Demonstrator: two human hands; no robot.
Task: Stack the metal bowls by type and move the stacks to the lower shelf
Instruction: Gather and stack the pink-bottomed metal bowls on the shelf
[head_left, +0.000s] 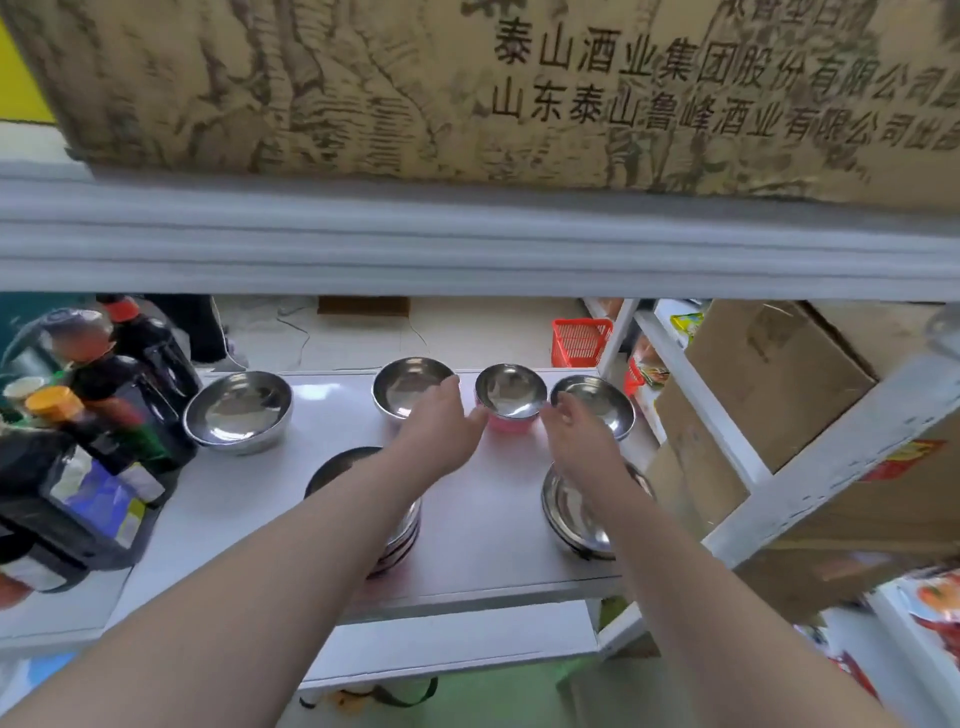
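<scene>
Pink-sided silver bowl (510, 400), white shelf (467, 530)

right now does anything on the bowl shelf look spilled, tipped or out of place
Nothing spilled or tipped. The one odd item is the bowl with a pink outside between the left hand and right hand; the other bowls look plain metal.

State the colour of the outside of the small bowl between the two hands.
Pink outside, shiny steel inside: the small bowl, seen best in the head view, the only one.

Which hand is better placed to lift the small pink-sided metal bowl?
Left, marginally. The left hand has fingertips at the small pink-sided metal bowl's rim; the right hand sits slightly lower beside it.
</scene>
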